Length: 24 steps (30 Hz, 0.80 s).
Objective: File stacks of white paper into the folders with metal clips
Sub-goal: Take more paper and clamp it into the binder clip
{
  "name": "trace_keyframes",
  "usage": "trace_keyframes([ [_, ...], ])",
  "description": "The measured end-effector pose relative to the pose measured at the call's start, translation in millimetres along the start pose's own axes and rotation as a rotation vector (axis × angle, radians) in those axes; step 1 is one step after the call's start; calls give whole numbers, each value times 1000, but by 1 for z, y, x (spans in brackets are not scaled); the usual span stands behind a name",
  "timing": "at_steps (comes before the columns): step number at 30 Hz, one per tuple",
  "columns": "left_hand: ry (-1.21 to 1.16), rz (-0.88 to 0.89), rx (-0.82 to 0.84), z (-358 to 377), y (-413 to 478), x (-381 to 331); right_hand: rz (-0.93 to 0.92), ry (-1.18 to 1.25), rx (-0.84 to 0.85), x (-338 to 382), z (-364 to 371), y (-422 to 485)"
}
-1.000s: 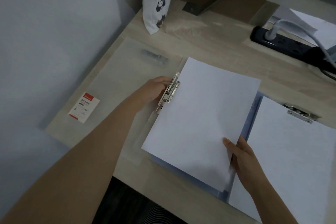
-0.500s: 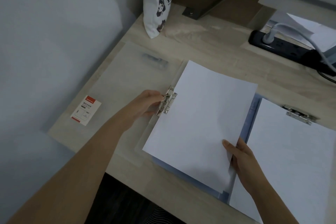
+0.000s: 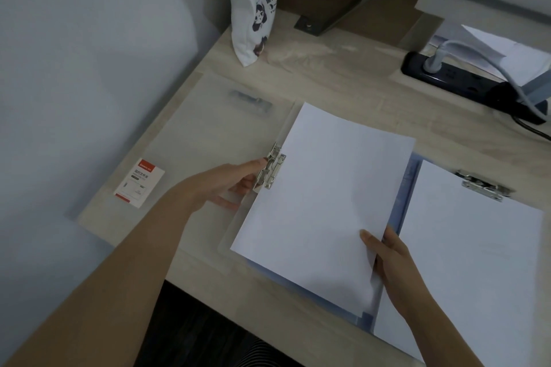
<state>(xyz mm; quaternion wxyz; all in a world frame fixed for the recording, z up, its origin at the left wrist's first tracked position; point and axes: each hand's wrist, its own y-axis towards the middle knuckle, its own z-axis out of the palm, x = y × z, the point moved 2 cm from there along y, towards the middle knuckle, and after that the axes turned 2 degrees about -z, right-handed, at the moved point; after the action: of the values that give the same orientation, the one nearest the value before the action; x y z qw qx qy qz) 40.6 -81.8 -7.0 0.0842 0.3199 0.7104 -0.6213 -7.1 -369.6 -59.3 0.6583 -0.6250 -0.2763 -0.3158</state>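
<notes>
A stack of white paper [image 3: 322, 197] lies in an open translucent folder [image 3: 214, 131] on the desk. Its metal clip [image 3: 272, 167] sits at the paper's left edge, lever raised. My left hand [image 3: 235, 182] grips that clip with fingers and thumb. My right hand [image 3: 387, 256] pinches the stack's lower right corner. To the right, a second stack of white paper [image 3: 474, 259] lies in a blue folder [image 3: 410, 176] under a closed metal clip [image 3: 483, 186].
A small white and red label card [image 3: 139, 186] lies near the desk's left edge. A printed tote bag [image 3: 253, 6] stands at the back. A black power strip [image 3: 465, 80] with cables runs along the back right, beside loose papers [image 3: 512, 53].
The paper stack and clip have slid toward me and slightly left. My left hand has followed, staying on the clip. My right hand keeps its hold on the corner.
</notes>
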Motion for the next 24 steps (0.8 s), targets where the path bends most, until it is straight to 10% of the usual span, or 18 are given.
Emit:
trace_keyframes([
  [24, -215, 269, -214, 27, 5, 33, -34, -120, -40, 1, 2, -3],
])
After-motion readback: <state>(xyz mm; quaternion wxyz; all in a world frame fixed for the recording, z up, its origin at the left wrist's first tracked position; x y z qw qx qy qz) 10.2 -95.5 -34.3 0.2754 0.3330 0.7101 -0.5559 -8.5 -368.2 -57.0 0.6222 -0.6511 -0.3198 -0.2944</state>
